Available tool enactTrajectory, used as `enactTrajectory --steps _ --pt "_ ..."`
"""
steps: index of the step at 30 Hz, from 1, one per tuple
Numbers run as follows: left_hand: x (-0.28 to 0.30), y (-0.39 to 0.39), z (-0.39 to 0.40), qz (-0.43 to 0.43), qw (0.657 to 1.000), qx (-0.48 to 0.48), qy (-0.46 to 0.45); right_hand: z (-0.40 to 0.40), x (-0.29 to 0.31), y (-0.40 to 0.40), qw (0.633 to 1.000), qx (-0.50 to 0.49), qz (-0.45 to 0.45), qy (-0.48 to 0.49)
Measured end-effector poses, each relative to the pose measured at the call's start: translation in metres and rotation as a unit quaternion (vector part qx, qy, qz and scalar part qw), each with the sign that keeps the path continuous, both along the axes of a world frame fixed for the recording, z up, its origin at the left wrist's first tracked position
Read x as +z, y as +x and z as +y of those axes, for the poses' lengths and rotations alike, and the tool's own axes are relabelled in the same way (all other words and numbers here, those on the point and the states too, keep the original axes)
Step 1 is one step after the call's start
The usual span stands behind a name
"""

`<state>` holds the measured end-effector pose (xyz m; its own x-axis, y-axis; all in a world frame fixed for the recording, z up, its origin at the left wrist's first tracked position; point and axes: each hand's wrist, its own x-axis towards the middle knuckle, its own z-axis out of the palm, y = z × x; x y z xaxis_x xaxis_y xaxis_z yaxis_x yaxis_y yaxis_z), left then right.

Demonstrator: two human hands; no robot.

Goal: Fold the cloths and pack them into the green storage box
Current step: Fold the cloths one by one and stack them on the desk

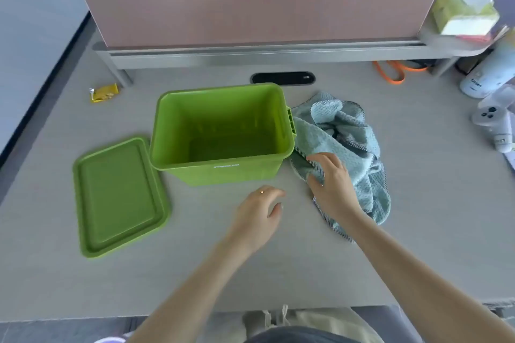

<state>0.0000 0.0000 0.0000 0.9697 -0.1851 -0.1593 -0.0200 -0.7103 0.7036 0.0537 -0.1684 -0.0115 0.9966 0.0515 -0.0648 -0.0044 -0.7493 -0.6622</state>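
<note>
1. My right hand (pixel 331 184) is down on the pale blue cloths (pixel 345 142), fingers curled and pinching a bunch of the fabric at its near left edge.
2. Those cloths lie crumpled in a heap on the counter (pixel 278 259), just right of the green storage box (pixel 223 172), with the heap's left edge touching or nearly touching the box's right side.
3. My left hand (pixel 262 209) sits over bare counter just in front of the box, fingers loosely bent and holding nothing. I can't tell whether it touches the surface.
4. My two hands are near each other but apart, the left a little lower and to the left of the right.
5. The box stands upright and open, and its inside shows only green walls and floor.
6. Its green lid (pixel 119 198) lies flat on the counter to the left, its corner right by the box's near left side.
7. Further back, a small yellow packet (pixel 103 93) lies at the far left, a dark oval cable port (pixel 282 78) is behind the box, and an orange strap (pixel 395 71) is to the right.
8. At the right edge there's a white controller (pixel 494 122) and a white bottle (pixel 486 75).
9. A pink divider panel (pixel 262 0) stands across the back.
</note>
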Motion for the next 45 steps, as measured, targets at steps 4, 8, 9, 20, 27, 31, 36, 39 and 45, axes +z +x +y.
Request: enactTrajectory --steps 4,8,9,20,27,31,36,39,45 --pt "-0.017 0.011 -0.028 0.032 0.996 0.064 -0.046 -0.010 -0.016 0.036 0.997 0.016 -0.023 -0.065" --pt "-0.044 0.038 -0.060 0.021 0.986 0.123 -0.114 -0.020 -0.044 0.063 0.991 0.051 -0.069 -0.103" --pt "-0.049 0.045 -0.068 0.026 0.980 0.142 -0.137 -0.023 -0.053 0.067 0.989 0.059 -0.078 -0.112" --pt "-0.051 0.089 -0.106 0.029 0.923 0.239 -0.299 -0.048 -0.073 0.059 0.962 -0.006 -0.163 0.219" --pt "-0.062 0.042 -0.139 0.005 0.843 0.304 -0.443 -0.043 -0.084 0.006 0.924 0.117 -0.284 0.228" --pt "-0.063 -0.003 -0.133 0.028 0.748 0.360 -0.557 -0.039 -0.089 -0.043 0.909 0.182 -0.268 0.261" --pt "-0.075 -0.067 -0.096 -0.050 0.702 0.446 -0.553 -0.033 -0.103 -0.101 0.881 0.283 -0.285 0.250" --pt "-0.086 -0.094 -0.073 -0.077 0.706 0.483 -0.513 -0.032 -0.105 -0.116 0.886 0.296 -0.245 0.259" --pt "-0.112 -0.119 -0.022 -0.065 0.764 0.513 -0.387 -0.017 -0.104 -0.109 0.900 0.322 -0.220 0.192"
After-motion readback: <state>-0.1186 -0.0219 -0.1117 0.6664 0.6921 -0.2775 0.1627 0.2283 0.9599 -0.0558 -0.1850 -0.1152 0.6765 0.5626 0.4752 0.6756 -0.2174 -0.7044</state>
